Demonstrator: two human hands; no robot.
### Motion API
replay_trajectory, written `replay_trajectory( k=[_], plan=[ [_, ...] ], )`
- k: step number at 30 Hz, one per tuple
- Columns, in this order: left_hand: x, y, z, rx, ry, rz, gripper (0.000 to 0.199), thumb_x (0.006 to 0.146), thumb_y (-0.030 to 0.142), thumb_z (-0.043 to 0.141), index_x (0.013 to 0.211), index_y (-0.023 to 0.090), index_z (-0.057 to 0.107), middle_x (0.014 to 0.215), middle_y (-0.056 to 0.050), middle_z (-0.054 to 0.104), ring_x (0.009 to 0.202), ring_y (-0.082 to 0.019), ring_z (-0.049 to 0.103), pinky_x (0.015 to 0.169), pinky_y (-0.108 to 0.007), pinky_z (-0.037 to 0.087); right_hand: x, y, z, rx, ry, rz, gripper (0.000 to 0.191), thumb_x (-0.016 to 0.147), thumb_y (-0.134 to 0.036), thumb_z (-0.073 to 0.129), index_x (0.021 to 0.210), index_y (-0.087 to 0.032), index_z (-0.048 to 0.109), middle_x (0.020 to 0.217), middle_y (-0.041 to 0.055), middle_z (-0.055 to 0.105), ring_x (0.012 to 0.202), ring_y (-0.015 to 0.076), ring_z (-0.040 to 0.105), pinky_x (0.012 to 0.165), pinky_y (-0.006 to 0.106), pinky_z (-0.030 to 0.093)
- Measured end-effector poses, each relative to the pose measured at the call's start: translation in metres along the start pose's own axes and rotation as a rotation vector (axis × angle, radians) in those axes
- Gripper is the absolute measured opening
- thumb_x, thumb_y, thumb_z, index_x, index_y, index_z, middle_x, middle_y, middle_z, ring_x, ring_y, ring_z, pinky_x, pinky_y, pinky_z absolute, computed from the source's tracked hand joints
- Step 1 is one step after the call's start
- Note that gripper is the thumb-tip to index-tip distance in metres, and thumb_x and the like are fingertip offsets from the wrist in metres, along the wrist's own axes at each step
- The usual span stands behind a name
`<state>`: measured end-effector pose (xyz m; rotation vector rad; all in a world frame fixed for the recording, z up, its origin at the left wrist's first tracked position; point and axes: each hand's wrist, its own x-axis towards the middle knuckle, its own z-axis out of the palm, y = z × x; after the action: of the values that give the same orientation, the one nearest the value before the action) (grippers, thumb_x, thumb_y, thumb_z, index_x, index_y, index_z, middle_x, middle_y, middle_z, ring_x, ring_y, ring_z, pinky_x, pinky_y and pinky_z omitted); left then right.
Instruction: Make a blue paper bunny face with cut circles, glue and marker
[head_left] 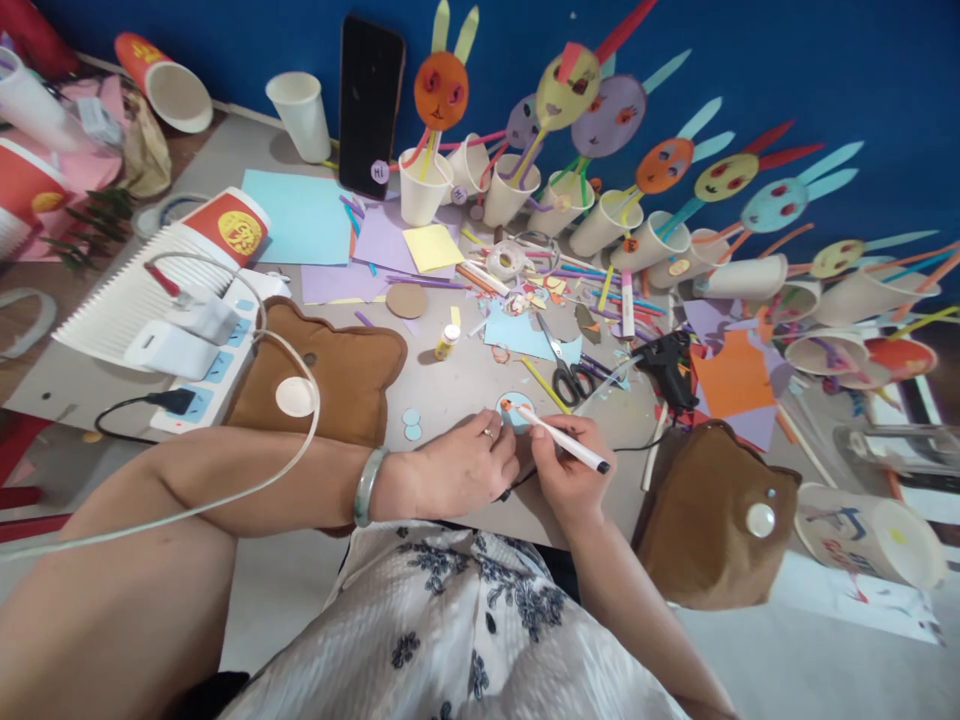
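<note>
Grips a white marker point(568, 442) in the right hand point(572, 472), with thumb and fingers closed narrowly round the barrel, slanting the black end toward four o'clock and bringing the tip to a small orange piece point(507, 405) on a light-blue disc point(519, 400); cannot tell whether touching. Counts that disc, lying on the grey table point(466, 386), as the clock's centre. Rests the left hand point(457, 460) at eight o'clock, knuckles up, with fingers bent and close together by the disc's edge; cannot tell whether pinching it. Wears a ring point(488, 432) and a pale bangle point(367, 487) on that side. Has two small light-blue circles point(412, 424) at nine, with a brown cushion point(330, 360) farther out. Has a small bottle point(448, 342) standing at ten, a cut sheet of light-blue paper point(510, 328) at twelve, and black-handled scissors point(574, 383) at two, beside a yellow stick point(545, 386). Has a black glue gun point(667, 370) near three, just short of some orange paper point(731, 372), and a second brown cushion point(705, 530) at four. Faces, from eleven round to two, a row of paper cups point(598, 232) with long-eared paper faces point(666, 165), plus a black phone point(371, 105) upright at eleven.
</note>
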<state>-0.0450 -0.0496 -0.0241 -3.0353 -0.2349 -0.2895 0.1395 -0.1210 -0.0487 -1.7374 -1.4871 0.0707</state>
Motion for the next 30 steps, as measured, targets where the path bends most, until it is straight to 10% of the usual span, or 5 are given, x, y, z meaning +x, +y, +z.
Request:
replay_trajectory(
  k=[30],
  plan=[
    [0.000, -0.001, -0.003, -0.003, -0.004, -0.001, 0.036, 0.100, 0.011, 0.043, 0.127, 0.008, 0.067, 0.120, -0.018, 0.072, 0.109, -0.029, 0.068, 0.101, -0.047, 0.043, -0.002, 0.009, 0.006, 0.154, -0.056, 0.312, 0.026, 0.091, -0.046, 0.070, 0.094, -0.020, 0.066, 0.078, 0.0056, 0.073, 0.079, 0.0250, 0.075, 0.064, 0.037, 0.058]
  ],
)
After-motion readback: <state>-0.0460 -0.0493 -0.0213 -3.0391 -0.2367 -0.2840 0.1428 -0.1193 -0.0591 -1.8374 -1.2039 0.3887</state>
